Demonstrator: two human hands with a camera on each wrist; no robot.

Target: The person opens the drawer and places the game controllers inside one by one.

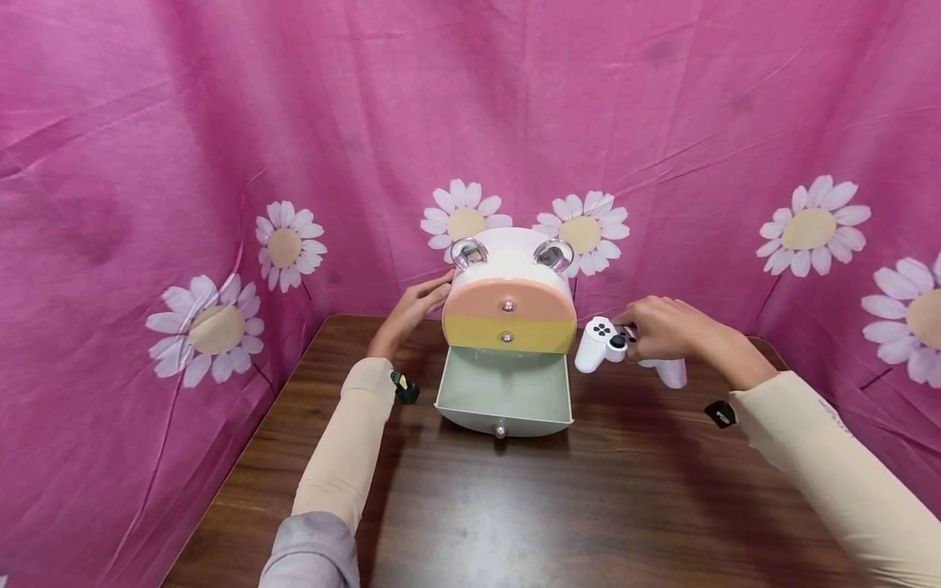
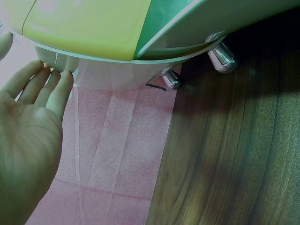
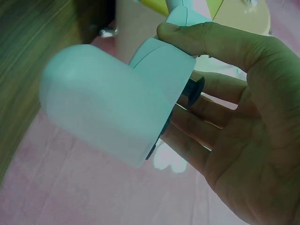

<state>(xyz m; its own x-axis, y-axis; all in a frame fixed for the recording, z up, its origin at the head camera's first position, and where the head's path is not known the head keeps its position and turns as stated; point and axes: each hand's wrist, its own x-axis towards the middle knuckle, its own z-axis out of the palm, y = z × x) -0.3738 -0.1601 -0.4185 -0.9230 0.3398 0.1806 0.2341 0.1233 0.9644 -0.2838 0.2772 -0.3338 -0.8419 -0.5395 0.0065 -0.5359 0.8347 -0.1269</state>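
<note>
A small round-topped drawer box [image 1: 510, 255] stands on the table, with a peach drawer front [image 1: 474, 299] over a yellow one [image 1: 470, 333]. Its pale green bottom drawer [image 1: 459, 388] is pulled out and nothing lies in it. My left hand [image 1: 412, 317] is at the box's left side; in the left wrist view its nearly straight fingertips [image 2: 65, 84] touch the white wall. To the right of the box, my right hand [image 1: 671, 328] holds a white game controller [image 1: 590, 355] by its middle. The right wrist view shows the thumb on the controller's edge [image 3: 98, 98], fingers beneath.
The wooden table [image 1: 507, 506] reaches back to a pink curtain [image 1: 367, 106] with white daisies. Two clear ear-like rings [image 1: 469, 253] stick up from the box top. Round silver knobs [image 1: 501, 429] sit on the drawer fronts. Each wrist carries a small black camera [image 1: 720, 414].
</note>
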